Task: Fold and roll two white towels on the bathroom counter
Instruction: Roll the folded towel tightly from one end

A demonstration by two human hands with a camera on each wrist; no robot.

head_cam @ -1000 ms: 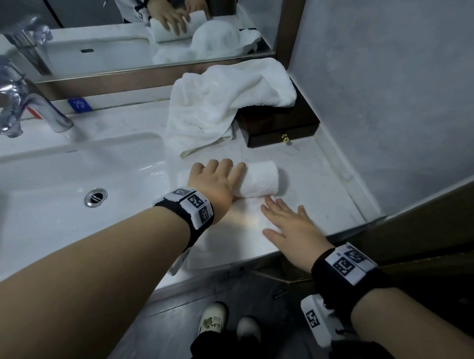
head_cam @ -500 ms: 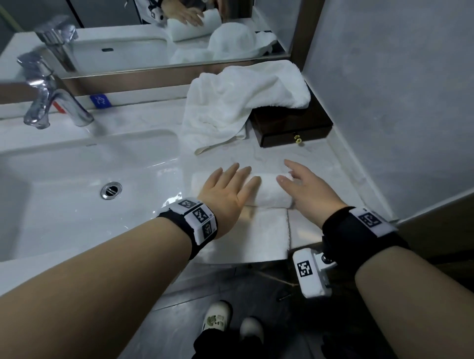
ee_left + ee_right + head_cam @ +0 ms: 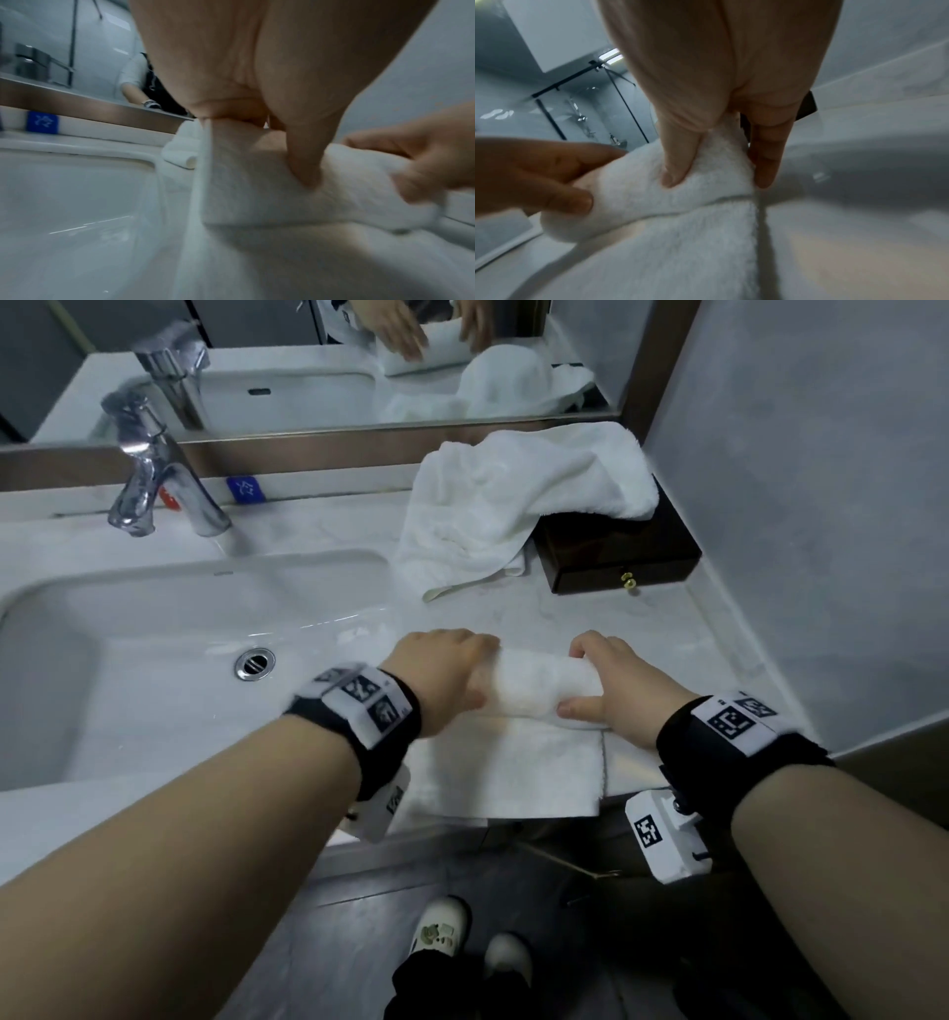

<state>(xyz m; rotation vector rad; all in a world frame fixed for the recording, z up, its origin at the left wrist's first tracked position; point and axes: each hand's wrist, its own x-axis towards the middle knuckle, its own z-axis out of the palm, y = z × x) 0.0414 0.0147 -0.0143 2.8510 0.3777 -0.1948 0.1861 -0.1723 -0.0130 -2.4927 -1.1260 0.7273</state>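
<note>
left hand (image 3: 441, 677): flat on roll → fingers curl over its left end | right hand (image 3: 613, 683): off counter → grips right end | towel (image 3: 529, 690): roll thicker

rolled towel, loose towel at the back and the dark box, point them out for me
rolled towel (image 3: 529, 688), head view, on the bare middle of the roll between the hands
loose towel (image 3: 508, 505), head view, on its crumpled middle
dark box (image 3: 621, 557), head view, on its top beside the towel

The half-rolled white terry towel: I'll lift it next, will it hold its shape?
Probably not. The half-rolled white terry towel dents under the left hand and right hand, so it looks soft. Its flat unrolled tail would likely dangle and loosen the roll.
</note>
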